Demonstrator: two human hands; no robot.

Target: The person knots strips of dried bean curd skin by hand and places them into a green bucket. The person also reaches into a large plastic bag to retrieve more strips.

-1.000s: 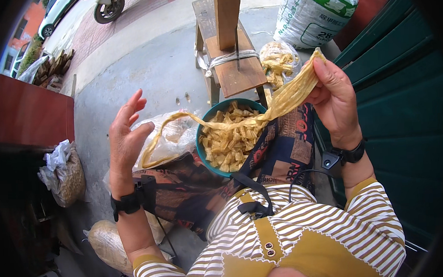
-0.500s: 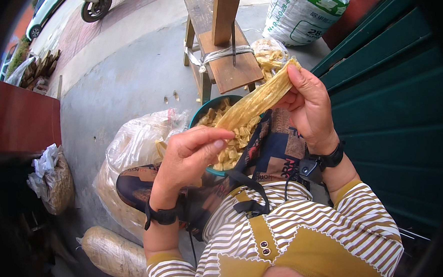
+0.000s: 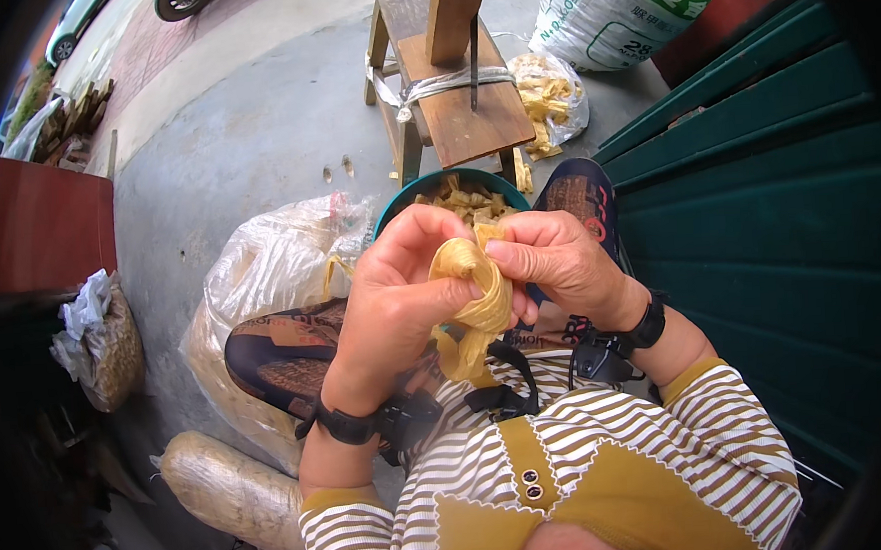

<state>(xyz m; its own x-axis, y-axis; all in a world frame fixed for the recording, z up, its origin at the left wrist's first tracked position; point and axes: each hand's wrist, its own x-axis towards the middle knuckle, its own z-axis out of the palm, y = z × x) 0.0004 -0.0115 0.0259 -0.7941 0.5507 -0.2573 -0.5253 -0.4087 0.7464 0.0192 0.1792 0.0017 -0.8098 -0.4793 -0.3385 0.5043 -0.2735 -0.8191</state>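
Note:
A soft yellow ribbed strip [image 3: 488, 307], husk-like in look, is bent into a rounded loop between my two hands, its loose end hanging over my lap. My left hand [image 3: 393, 282] is closed on the loop's left side, thumb pressed on the front. On the other side, my right hand [image 3: 572, 266] pinches a short end of the strip near the top of the loop. Behind my hands stands a teal tub [image 3: 391, 209] holding folded yellow pieces [image 3: 453, 197]. My hands hide the front of the tub.
A wooden bench [image 3: 472, 119] with an upright board, a metal rod and a white tie stands beyond the tub. A clear bag of yellow pieces [image 3: 549, 95] and a white-green sack [image 3: 619, 22] are behind it. Plastic bags [image 3: 270, 259] lie left; a green panel [image 3: 755, 189] rises right.
The strip was stretched out flat between my hands; now it is curled into a loop. My right hand has come down and left, toward my left hand, which now grips the strip.

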